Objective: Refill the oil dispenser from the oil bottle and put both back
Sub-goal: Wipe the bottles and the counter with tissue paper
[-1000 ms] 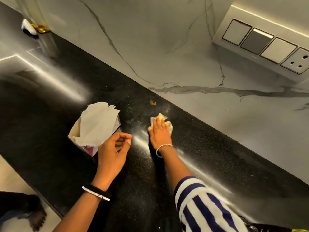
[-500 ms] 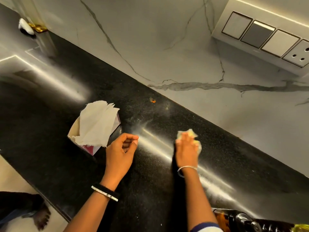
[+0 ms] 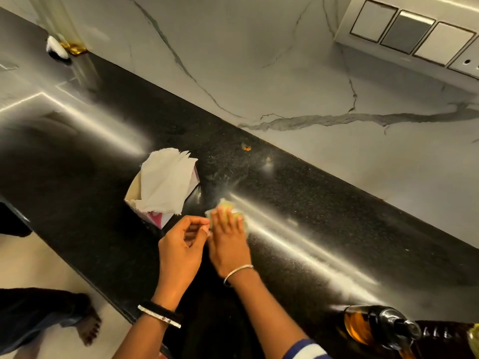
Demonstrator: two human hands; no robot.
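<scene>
My right hand (image 3: pixel 228 244) lies flat on a crumpled, oil-yellowed tissue (image 3: pixel 228 207) and presses it onto the black countertop (image 3: pixel 311 203), just right of the tissue box. Beside it, my left hand (image 3: pixel 181 247) hovers with fingers loosely curled and nothing in them. At the bottom right edge stands the oil dispenser (image 3: pixel 373 326), amber oil inside and a dark spout on top. Right of it the dark oil bottle (image 3: pixel 445 335) is cut off by the frame.
A tissue box (image 3: pixel 160 187) with white tissue sticking out sits left of my hands. A small orange spot (image 3: pixel 246 147) marks the counter near the marble wall (image 3: pixel 285 73). A switch panel (image 3: pixel 414 37) is at upper right. A bare foot (image 3: pixel 88 325) stands on the floor at lower left.
My right hand has swept the tissue from the right back to the left, close to my left hand and the tissue box. The view has shifted, showing more of the dispenser.
</scene>
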